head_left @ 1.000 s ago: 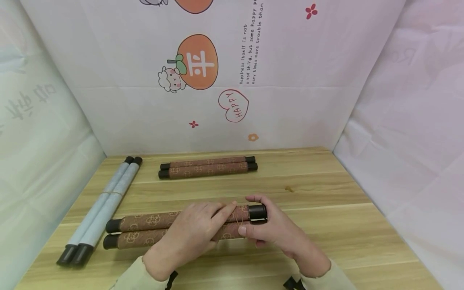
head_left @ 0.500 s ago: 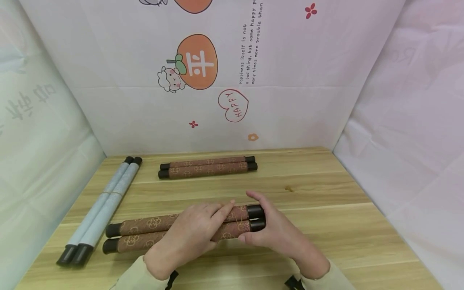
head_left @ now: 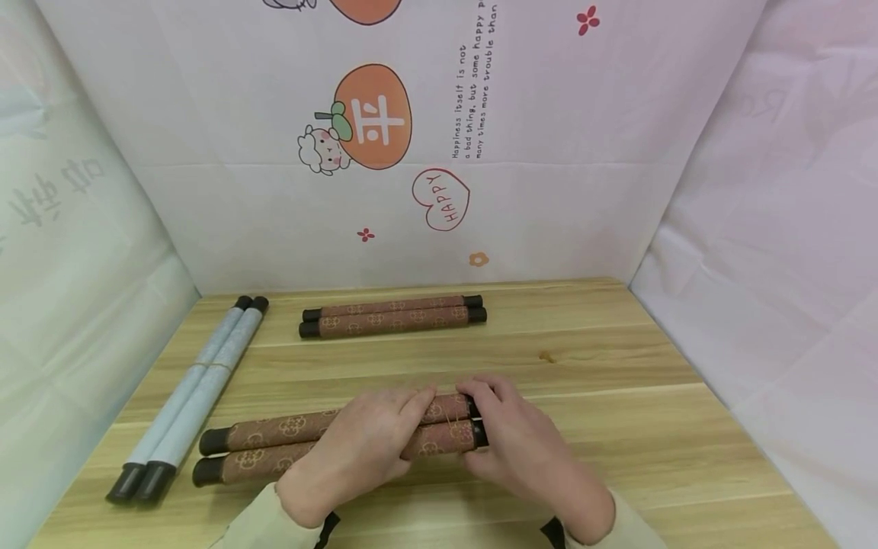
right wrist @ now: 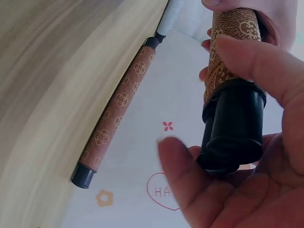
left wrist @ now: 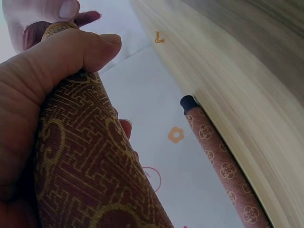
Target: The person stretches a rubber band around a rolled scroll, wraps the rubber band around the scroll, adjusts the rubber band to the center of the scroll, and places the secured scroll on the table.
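Two brown patterned rolls with black end caps (head_left: 261, 447) lie side by side at the front of the table. My left hand (head_left: 360, 442) grips them right of their middle, thumb across one roll (left wrist: 90, 142) in the left wrist view. Around their right end curls my right hand (head_left: 517, 442), with thumb and fingers on opposite sides. A thin band (head_left: 456, 427) loops over the rolls just beside that hand. In the right wrist view the black caps (right wrist: 235, 123) sit in front of the palm and the thumb lies on the patterned cloth.
Two shorter brown rolls (head_left: 394, 318) lie together at the back of the table (head_left: 617, 366). On the left are two pale blue rolls (head_left: 199, 381) with black caps, tied with a band. A small tan band (head_left: 546, 357) lies right of centre. White printed cloth (head_left: 535, 152) surrounds the table.
My right hand has shifted left and closed more around the rolls' right end, its fingers now over the far roll. The left hand keeps its grip, and the held rolls have moved slightly.
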`<control>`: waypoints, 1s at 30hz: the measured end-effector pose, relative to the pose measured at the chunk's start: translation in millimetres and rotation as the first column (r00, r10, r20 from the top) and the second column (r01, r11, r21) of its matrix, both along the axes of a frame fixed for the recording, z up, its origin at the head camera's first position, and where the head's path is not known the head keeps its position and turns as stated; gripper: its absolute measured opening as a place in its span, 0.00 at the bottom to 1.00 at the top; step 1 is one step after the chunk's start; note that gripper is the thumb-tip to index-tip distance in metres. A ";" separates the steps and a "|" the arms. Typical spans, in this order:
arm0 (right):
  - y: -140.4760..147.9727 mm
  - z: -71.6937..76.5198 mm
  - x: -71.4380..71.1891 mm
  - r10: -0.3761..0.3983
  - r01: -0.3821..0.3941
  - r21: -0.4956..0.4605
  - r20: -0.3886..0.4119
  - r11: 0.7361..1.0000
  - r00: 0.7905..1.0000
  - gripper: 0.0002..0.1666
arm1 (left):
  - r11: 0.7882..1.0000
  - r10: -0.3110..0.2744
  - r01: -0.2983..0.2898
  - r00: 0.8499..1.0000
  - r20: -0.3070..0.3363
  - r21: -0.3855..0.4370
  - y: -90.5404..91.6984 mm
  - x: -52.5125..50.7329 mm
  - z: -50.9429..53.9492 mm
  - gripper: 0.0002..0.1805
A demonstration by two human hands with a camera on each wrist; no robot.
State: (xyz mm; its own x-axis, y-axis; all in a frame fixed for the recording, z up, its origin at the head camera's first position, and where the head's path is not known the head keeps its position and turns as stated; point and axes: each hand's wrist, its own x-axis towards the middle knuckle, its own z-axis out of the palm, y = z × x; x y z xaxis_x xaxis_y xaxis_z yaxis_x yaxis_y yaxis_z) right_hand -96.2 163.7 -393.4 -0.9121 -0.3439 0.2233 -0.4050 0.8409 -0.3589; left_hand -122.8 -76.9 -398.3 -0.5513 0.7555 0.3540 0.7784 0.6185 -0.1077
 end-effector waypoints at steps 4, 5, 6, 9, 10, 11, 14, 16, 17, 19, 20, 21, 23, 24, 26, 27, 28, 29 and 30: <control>-3.0 -1.8 -0.6 0.001 0.009 0.103 -0.094 0.995 0.996 0.48 | 1.000 -0.005 0.005 1.000 0.014 0.007 1.2 0.1 -1.0 0.47; -3.6 -2.4 -0.9 0.005 0.008 0.120 -0.109 0.993 0.994 0.47 | 1.000 -0.008 0.008 1.000 0.016 0.009 1.6 0.1 -1.4 0.47; -4.1 -2.8 -1.3 0.010 0.006 0.134 -0.123 0.991 0.992 0.46 | 1.000 -0.009 0.008 1.000 0.019 0.008 2.0 0.0 -1.9 0.47; -5.6 -3.9 -2.3 0.028 -0.002 0.170 -0.150 0.985 0.988 0.43 | 1.000 -0.004 0.004 0.999 0.040 -0.009 3.5 0.4 -2.5 0.48; -6.1 -4.3 -2.9 0.034 -0.005 0.180 -0.158 0.984 0.987 0.42 | 1.000 0.001 0.000 0.999 0.045 -0.020 4.1 0.5 -2.4 0.48; -6.5 -4.2 -3.1 0.040 -0.008 0.189 -0.165 0.982 0.985 0.41 | 1.000 0.006 -0.004 0.999 0.050 -0.030 4.8 0.6 -2.2 0.49; -7.8 -4.1 -4.3 0.052 -0.011 0.222 -0.181 0.975 0.982 0.39 | 0.998 0.018 -0.014 0.997 0.073 -0.053 6.8 1.0 -1.8 0.51; -8.4 -3.9 -4.4 0.060 -0.012 0.238 -0.197 0.971 0.979 0.38 | 0.998 0.023 -0.018 0.996 0.081 -0.060 8.1 1.2 -1.9 0.51; -8.7 -4.1 -4.6 0.065 -0.013 0.246 -0.205 0.969 0.977 0.38 | 0.998 0.024 -0.018 0.996 0.087 -0.060 8.7 1.3 -2.1 0.52; -9.3 -5.1 -4.9 0.081 -0.021 0.257 -0.223 0.966 0.971 0.37 | 0.998 0.022 -0.016 0.995 0.100 -0.057 9.8 1.7 -2.4 0.52; -9.7 -5.7 -4.9 0.091 -0.027 0.264 -0.232 0.964 0.968 0.37 | 0.998 0.019 -0.014 0.994 0.105 -0.055 10.4 1.9 -2.5 0.52; -10.1 -6.4 -5.2 0.100 -0.031 0.273 -0.243 0.962 0.965 0.37 | 0.998 0.017 -0.011 0.994 0.108 -0.054 11.0 2.1 -2.7 0.52; -11.1 -8.1 -5.7 0.115 -0.037 0.285 -0.260 0.958 0.959 0.37 | 0.999 0.012 -0.006 0.994 0.113 -0.050 11.9 2.6 -2.8 0.53; -11.6 -8.7 -5.7 0.121 -0.042 0.286 -0.265 0.957 0.957 0.37 | 0.999 0.008 -0.003 0.994 0.109 -0.049 12.2 2.9 -3.0 0.53; -12.3 -9.6 -5.7 0.127 -0.044 0.292 -0.269 0.955 0.955 0.38 | 0.999 0.000 0.004 0.996 0.091 -0.044 12.6 3.3 -3.4 0.54; -12.7 -10.0 -5.7 0.126 -0.043 0.292 -0.269 0.955 0.955 0.38 | 0.999 -0.005 0.008 0.997 0.080 -0.038 12.6 3.5 -3.8 0.54; -12.9 -10.2 -5.7 0.125 -0.044 0.289 -0.266 0.956 0.956 0.39 | 0.999 -0.010 0.013 0.998 0.067 -0.031 12.6 3.7 -4.3 0.55; -13.1 -10.3 -5.7 0.126 -0.047 0.289 -0.263 0.956 0.957 0.39 | 1.000 -0.016 0.017 0.998 0.056 -0.023 12.5 3.9 -4.8 0.55; -13.3 -10.4 -5.6 0.127 -0.048 0.291 -0.259 0.956 0.957 0.40 | 1.000 -0.021 0.022 0.999 0.045 -0.016 12.6 3.9 -5.4 0.55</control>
State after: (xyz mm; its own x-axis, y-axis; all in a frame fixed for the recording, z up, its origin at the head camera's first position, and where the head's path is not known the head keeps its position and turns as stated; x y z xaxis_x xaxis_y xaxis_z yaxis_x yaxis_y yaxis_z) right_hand -101.9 150.4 -403.8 -0.7931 -0.5040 0.3420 -0.5304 0.8475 0.0189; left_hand -118.9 -64.3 -403.7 -0.5499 0.7729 0.3167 0.7958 0.5999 -0.0824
